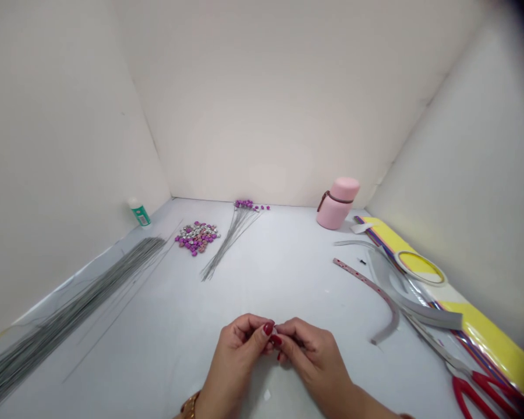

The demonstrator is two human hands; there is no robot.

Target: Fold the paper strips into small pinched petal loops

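Observation:
Low in the middle of the head view, my left hand (pixel 241 348) and my right hand (pixel 313 354) meet, thumbs and fingertips pinched together. A tiny pale bit shows between the fingertips, too small and covered to name. Both hands are closed around that spot, just above the white table (pixel 166 361). Beyond them lies a bunch of thin grey wires (pixel 229 244) with purple beads (pixel 244 203) at its far end. A heap of purple, silver and copper-coloured beads (pixel 197 237) sits to its left.
Along the left wall lies a thick bundle of grey wires (pixel 78 305), near a green-and-white bottle (pixel 140 213). A pink flask (pixel 337 203) stands at the back right. At right are curved strips (pixel 369 285), a tape roll (pixel 420 267), yellow sheets (pixel 475 317) and red-handled scissors (pixel 469 393).

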